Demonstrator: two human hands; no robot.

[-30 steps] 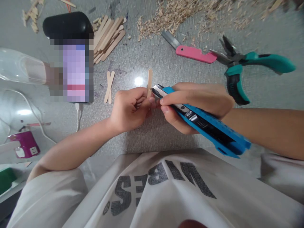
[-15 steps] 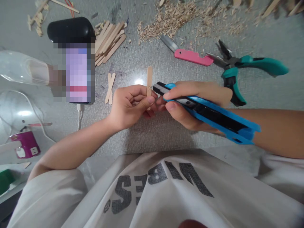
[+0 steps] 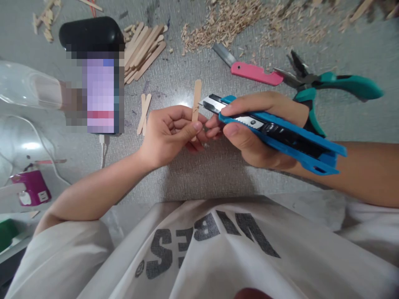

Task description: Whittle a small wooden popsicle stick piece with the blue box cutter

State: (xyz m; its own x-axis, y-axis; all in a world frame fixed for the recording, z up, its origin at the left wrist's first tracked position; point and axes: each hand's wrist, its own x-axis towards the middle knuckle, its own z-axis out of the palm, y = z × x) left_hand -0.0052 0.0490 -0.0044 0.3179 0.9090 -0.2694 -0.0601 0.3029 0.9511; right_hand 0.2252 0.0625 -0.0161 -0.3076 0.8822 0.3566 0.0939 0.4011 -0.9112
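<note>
Pale wooden craft stick [image 3: 196,97] stands upright beside the blue utility knife [image 3: 274,132] blade.

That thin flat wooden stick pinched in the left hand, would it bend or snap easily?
The thin flat wooden stick is probably light: the left hand holds it upright by fingertips alone. It looks stiff, standing straight unsupported. Likely fragile too, given how thin it is beside the blue utility knife in the right hand.

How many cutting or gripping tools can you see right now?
3. A blue utility knife in the right hand, a pink-handled blade on the table beyond it, and teal pliers beside that. Others may lie outside the frame.
</note>
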